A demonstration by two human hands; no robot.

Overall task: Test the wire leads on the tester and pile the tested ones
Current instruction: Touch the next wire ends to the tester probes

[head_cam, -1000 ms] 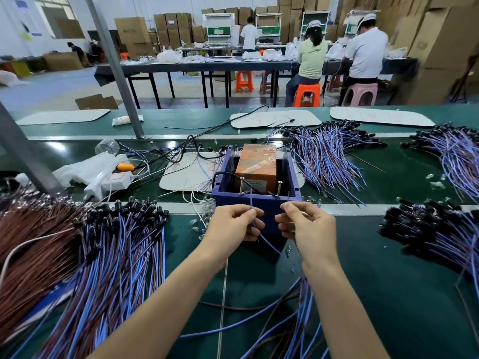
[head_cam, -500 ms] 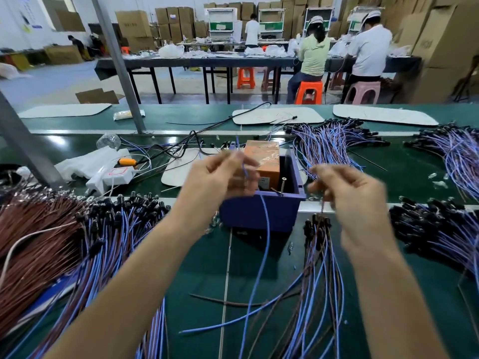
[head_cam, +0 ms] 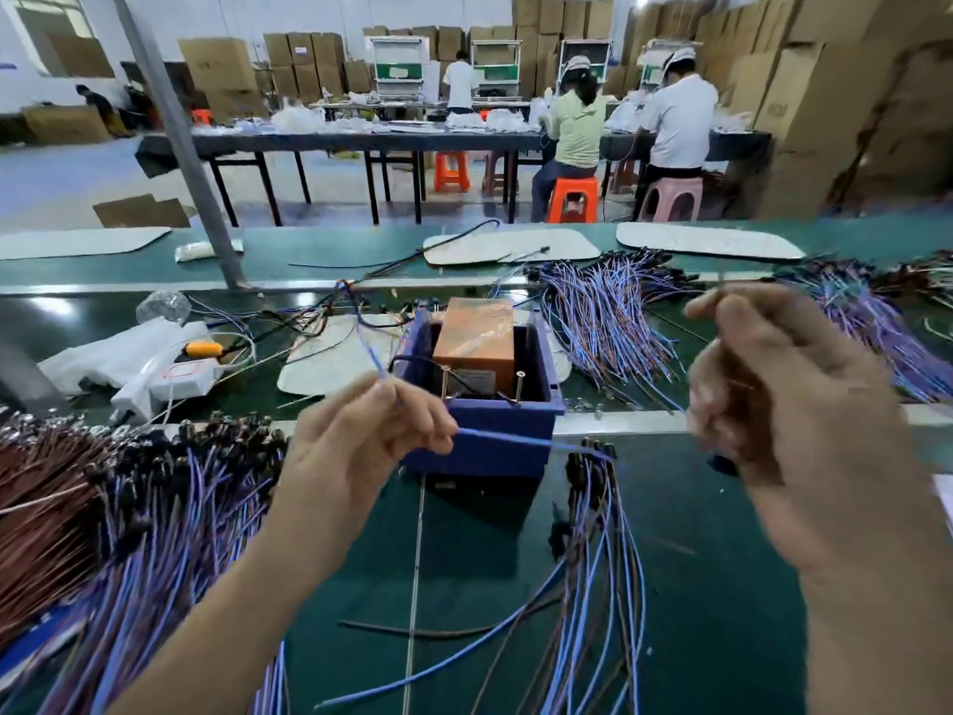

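The tester is a blue box point(head_cam: 479, 446) holding an orange block point(head_cam: 474, 343), with two upright metal pins point(head_cam: 446, 376) at its front. My left hand point(head_cam: 361, 441) is raised just left of the box and pinches one blue wire lead point(head_cam: 510, 438). That lead rises behind my fingers and trails right toward a small bundle of leads point(head_cam: 593, 534) lying in front of the box. My right hand point(head_cam: 773, 405) is lifted to the right of the tester with curled fingers. It is blurred, so any hold is unclear.
A big pile of blue leads point(head_cam: 165, 534) and brown leads point(head_cam: 41, 508) fills the left. More lead piles point(head_cam: 608, 322) lie behind the tester and at far right point(head_cam: 876, 327). White bags and an orange-handled tool point(head_cam: 201, 348) sit at left, by a metal post point(head_cam: 180, 147).
Both hands rose from the tester's front. My left hand has drawn the blue lead off to the left. My right hand swung up and right, away from the bundle now lying on the belt.
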